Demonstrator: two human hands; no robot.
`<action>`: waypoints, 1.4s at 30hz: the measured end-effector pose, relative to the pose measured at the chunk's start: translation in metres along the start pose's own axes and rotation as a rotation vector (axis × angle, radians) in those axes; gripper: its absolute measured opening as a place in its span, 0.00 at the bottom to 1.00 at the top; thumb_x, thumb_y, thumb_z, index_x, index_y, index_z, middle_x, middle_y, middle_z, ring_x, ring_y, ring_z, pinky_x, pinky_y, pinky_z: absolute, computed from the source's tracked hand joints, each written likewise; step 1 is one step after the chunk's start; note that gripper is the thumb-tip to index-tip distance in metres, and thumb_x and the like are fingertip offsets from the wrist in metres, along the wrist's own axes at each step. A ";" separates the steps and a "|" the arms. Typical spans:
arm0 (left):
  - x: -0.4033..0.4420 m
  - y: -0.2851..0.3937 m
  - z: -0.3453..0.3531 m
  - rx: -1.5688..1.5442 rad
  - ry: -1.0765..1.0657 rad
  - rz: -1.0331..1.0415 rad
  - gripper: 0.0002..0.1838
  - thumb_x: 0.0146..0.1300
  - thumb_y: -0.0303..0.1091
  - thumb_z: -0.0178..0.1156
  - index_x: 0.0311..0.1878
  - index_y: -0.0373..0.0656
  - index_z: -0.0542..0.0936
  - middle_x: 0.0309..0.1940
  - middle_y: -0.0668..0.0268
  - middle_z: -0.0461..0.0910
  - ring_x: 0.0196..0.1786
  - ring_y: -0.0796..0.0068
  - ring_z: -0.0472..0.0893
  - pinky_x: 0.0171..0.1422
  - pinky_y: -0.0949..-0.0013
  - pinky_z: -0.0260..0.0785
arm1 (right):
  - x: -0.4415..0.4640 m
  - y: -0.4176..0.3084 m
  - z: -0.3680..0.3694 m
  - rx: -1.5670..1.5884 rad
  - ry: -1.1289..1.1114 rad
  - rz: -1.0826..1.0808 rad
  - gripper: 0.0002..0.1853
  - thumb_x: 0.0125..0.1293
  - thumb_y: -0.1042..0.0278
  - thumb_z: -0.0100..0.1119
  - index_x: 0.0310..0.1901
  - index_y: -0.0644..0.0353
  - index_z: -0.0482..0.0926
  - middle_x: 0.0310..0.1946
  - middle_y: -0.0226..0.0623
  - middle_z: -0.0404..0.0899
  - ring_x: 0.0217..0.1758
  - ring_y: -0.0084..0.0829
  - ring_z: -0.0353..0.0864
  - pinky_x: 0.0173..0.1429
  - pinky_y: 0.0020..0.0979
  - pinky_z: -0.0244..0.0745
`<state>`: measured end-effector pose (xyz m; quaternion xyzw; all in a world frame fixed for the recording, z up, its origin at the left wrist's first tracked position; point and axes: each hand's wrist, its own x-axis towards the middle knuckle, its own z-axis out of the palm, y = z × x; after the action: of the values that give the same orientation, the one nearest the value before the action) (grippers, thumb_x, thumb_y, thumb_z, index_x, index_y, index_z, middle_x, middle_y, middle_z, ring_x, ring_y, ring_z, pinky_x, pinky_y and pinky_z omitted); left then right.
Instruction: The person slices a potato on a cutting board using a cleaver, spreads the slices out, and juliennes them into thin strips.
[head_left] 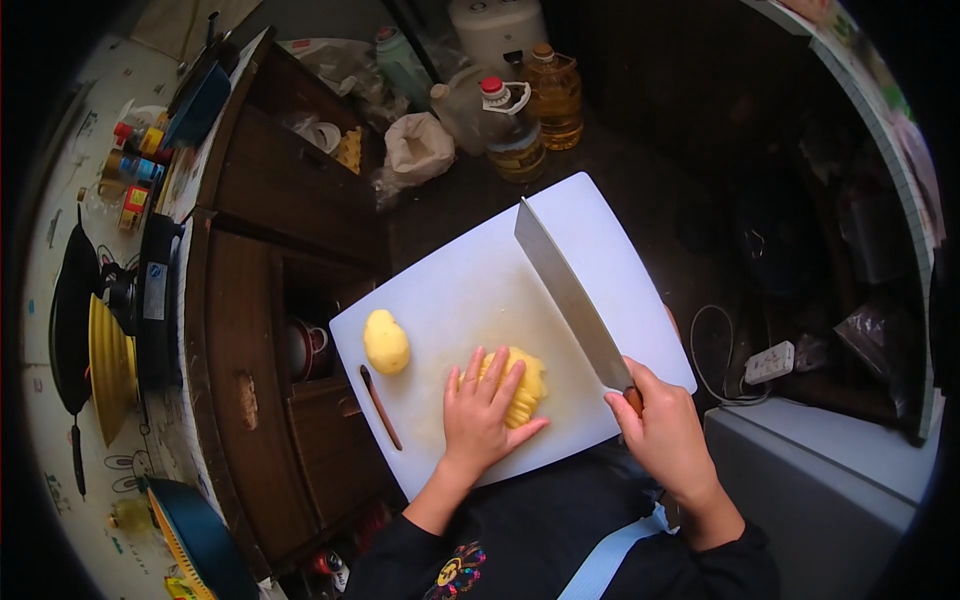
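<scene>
A white cutting board lies tilted across the middle of the head view. My left hand rests with fingers spread on a sliced peeled potato, covering its left part. In my right hand is the wooden handle of a cleaver. Its wide blade points away from me, over the right half of the board and apart from the slices. A whole peeled potato sits near the board's left edge, close to the handle slot.
Beyond the board stand oil bottles and an open white bag. Dark wooden cabinets are on the left, below a counter with a black wok and a yellow basket. At right, a power strip lies on a grey-white surface.
</scene>
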<state>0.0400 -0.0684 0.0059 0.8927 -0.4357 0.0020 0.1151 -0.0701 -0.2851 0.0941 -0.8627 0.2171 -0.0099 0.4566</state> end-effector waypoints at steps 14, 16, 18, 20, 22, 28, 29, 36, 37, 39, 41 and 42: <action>-0.056 -0.015 0.010 -0.146 0.010 -0.129 0.60 0.51 0.64 0.68 0.77 0.39 0.51 0.77 0.42 0.48 0.79 0.40 0.49 0.79 0.41 0.42 | -0.001 -0.004 0.007 -0.090 -0.009 -0.023 0.18 0.65 0.68 0.63 0.55 0.65 0.76 0.25 0.47 0.80 0.29 0.50 0.81 0.35 0.43 0.75; -0.050 -0.013 -0.003 -0.059 -0.033 -0.117 0.60 0.51 0.64 0.68 0.78 0.40 0.51 0.78 0.44 0.48 0.79 0.40 0.50 0.79 0.41 0.43 | -0.001 -0.003 0.008 -0.091 -0.013 -0.020 0.18 0.65 0.68 0.63 0.55 0.65 0.76 0.25 0.47 0.80 0.29 0.50 0.81 0.35 0.43 0.75; -0.040 -0.007 -0.007 -0.014 -0.017 -0.045 0.56 0.52 0.64 0.66 0.77 0.41 0.54 0.78 0.47 0.50 0.78 0.43 0.52 0.78 0.41 0.44 | -0.001 -0.004 0.008 -0.085 -0.010 -0.020 0.18 0.65 0.68 0.63 0.55 0.64 0.76 0.24 0.47 0.80 0.29 0.50 0.80 0.35 0.43 0.75; -0.032 -0.008 -0.005 0.006 -0.044 0.031 0.53 0.55 0.63 0.64 0.76 0.42 0.57 0.78 0.50 0.52 0.78 0.46 0.54 0.78 0.41 0.44 | -0.002 -0.006 0.008 -0.073 -0.003 -0.023 0.18 0.65 0.68 0.63 0.55 0.64 0.75 0.24 0.47 0.80 0.28 0.50 0.80 0.35 0.43 0.74; -0.025 -0.013 0.001 -0.002 -0.110 0.113 0.49 0.57 0.63 0.61 0.76 0.42 0.59 0.77 0.53 0.54 0.79 0.49 0.54 0.78 0.41 0.45 | -0.002 -0.005 0.009 -0.072 -0.016 -0.020 0.18 0.65 0.68 0.63 0.55 0.63 0.75 0.24 0.47 0.80 0.28 0.50 0.80 0.35 0.44 0.74; -0.022 -0.012 -0.018 -0.043 -0.089 0.151 0.46 0.60 0.62 0.58 0.74 0.41 0.62 0.76 0.55 0.58 0.78 0.54 0.56 0.77 0.43 0.49 | 0.000 -0.005 0.008 -0.084 -0.004 -0.029 0.18 0.65 0.69 0.62 0.55 0.64 0.75 0.24 0.46 0.79 0.28 0.51 0.80 0.35 0.44 0.74; -0.022 -0.011 -0.014 -0.032 -0.114 0.144 0.46 0.60 0.62 0.58 0.75 0.41 0.61 0.77 0.55 0.57 0.79 0.54 0.56 0.77 0.44 0.49 | -0.001 -0.005 0.008 -0.084 -0.005 -0.026 0.18 0.65 0.69 0.62 0.55 0.64 0.75 0.24 0.46 0.79 0.28 0.51 0.80 0.35 0.44 0.74; -0.010 -0.011 -0.017 -0.259 0.064 0.169 0.32 0.56 0.41 0.67 0.64 0.39 0.73 0.65 0.53 0.71 0.67 0.50 0.70 0.68 0.49 0.63 | -0.002 -0.009 0.006 -0.011 -0.094 -0.033 0.27 0.64 0.72 0.59 0.65 0.58 0.69 0.28 0.48 0.80 0.32 0.50 0.81 0.37 0.46 0.75; -0.008 -0.010 -0.015 -0.318 0.165 0.180 0.28 0.55 0.35 0.69 0.60 0.38 0.77 0.60 0.53 0.76 0.63 0.50 0.75 0.65 0.51 0.67 | -0.002 -0.008 0.007 -0.022 -0.105 -0.058 0.28 0.64 0.72 0.58 0.67 0.56 0.68 0.29 0.48 0.80 0.32 0.51 0.81 0.37 0.46 0.75; 0.001 -0.001 -0.012 -0.274 0.304 0.099 0.19 0.54 0.29 0.68 0.50 0.38 0.80 0.49 0.56 0.79 0.53 0.53 0.78 0.55 0.55 0.71 | -0.004 -0.006 0.009 -0.088 -0.110 -0.117 0.29 0.63 0.73 0.58 0.67 0.56 0.68 0.29 0.47 0.79 0.31 0.49 0.80 0.37 0.45 0.75; 0.014 0.006 -0.010 -0.272 0.408 0.043 0.13 0.53 0.25 0.67 0.43 0.38 0.82 0.42 0.58 0.80 0.46 0.55 0.79 0.48 0.57 0.72 | -0.012 -0.003 0.012 -0.205 -0.094 -0.195 0.29 0.62 0.75 0.58 0.67 0.58 0.69 0.28 0.45 0.78 0.28 0.46 0.78 0.37 0.41 0.74; 0.020 0.008 -0.009 -0.294 0.434 0.020 0.11 0.53 0.24 0.67 0.41 0.38 0.83 0.39 0.59 0.80 0.44 0.55 0.79 0.46 0.57 0.71 | -0.018 -0.006 0.008 -0.217 -0.137 -0.207 0.30 0.62 0.73 0.59 0.68 0.55 0.68 0.30 0.45 0.77 0.28 0.47 0.79 0.35 0.43 0.75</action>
<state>0.0466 -0.0869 0.0181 0.8407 -0.4054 0.1312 0.3341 -0.0828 -0.2692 0.0973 -0.9234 0.0953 0.0255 0.3709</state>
